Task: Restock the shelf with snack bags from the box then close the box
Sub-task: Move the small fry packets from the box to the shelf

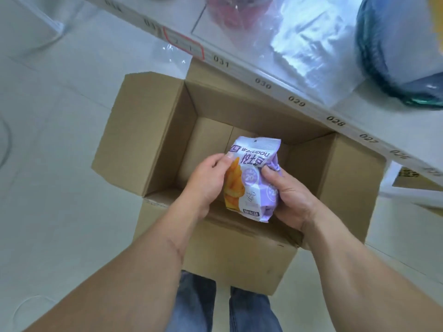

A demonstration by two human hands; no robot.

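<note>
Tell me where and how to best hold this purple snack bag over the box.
Hold the snack bag by its two long sides, one hand from each side, as the left hand and right hand do now: it is puffy and upright, so the sides give grip.

matt brown corrugated cardboard box (pixel 153 130); glossy purple plastic snack bag (pixel 254 178); crinkled clear plastic wrap (pixel 309 49) far right; smooth pale floor (pixel 60 188).

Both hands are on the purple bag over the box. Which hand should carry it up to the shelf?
Probably the right hand: the shelf runs along the upper right, on its side, and its fingers already wrap the snack bag's crumpled edge. The left hand only pinches the opposite edge and would reach across the box.
</note>
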